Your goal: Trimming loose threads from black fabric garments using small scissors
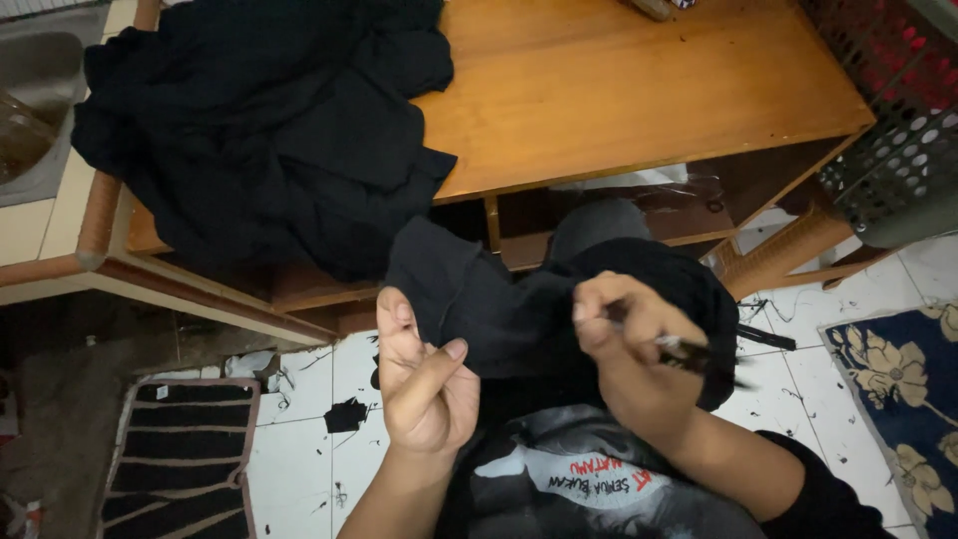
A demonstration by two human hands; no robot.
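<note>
Two hands work black cloth (479,299): left hand (424,384) pinches its edge, right hand (629,334) grips a small cutter (699,354); thread-trimming underway, calls for steady tension.

Bare forearms, a black short sleeve (818,489) on the right arm, and a black shirt (589,479) with a grey, white and red print

Both hands (429,374) (624,329) raised, fingers pinched
</note>
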